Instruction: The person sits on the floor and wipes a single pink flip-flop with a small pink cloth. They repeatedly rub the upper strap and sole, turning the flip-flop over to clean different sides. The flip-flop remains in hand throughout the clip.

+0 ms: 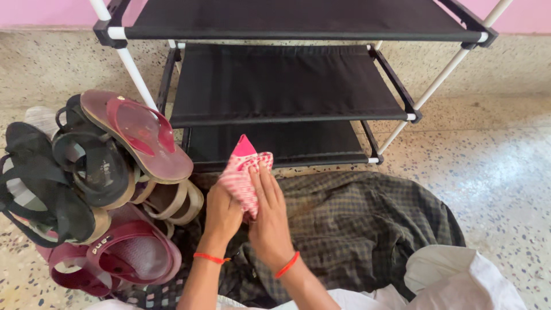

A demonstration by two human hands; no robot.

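A pink and white checked cloth is held up in front of me by both hands. My left hand grips its lower left side. My right hand lies flat against its right side, fingers pressed on the fabric. Each wrist has a thin red thread band. Directly beyond the cloth stands a black fabric shoe rack with white poles; its three shelves are bare. My lap below is covered by dark checked fabric.
A heap of footwear sits at the left: a maroon flip-flop on top, black sandals, tan strap sandals and maroon clogs. Speckled stone floor stretches to the right. White cloth lies at lower right.
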